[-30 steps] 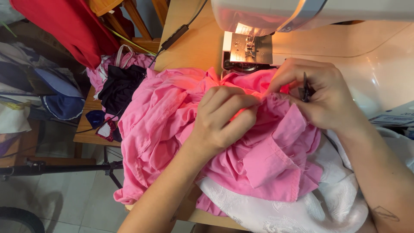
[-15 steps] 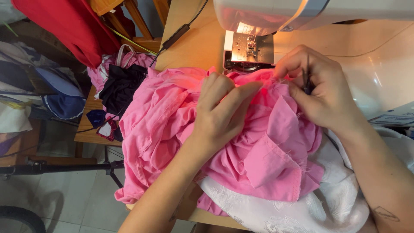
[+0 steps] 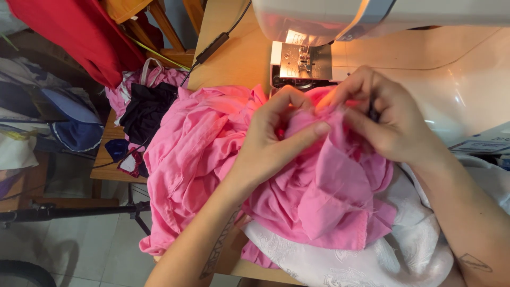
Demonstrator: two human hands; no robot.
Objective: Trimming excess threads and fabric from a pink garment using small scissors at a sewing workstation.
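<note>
Both hands pinched on pink cloth [image 3: 319, 207] at frame centre: left hand [image 3: 276, 141] with thumb and fingers closed on a fold, right hand [image 3: 390, 122] clamped on the same bunched edge, a dark small thing between its fingers, too hidden to tell. Cloth heaped over the bench [image 3: 234, 58], spilling past its left edge toward the floor; likely to drag and slide off under its own weight. Needle plate [image 3: 303, 61] of the sewing machine [image 3: 382, 21] just above the fingertips: risk of a pricked finger or a snagged fold. White cloth [image 3: 404, 250] underneath at lower right, easily caught in the same pinch. Open room only at upper middle; cable [image 3: 212, 48] there, clothes pile [image 3: 146, 106] crowding the left.
</note>
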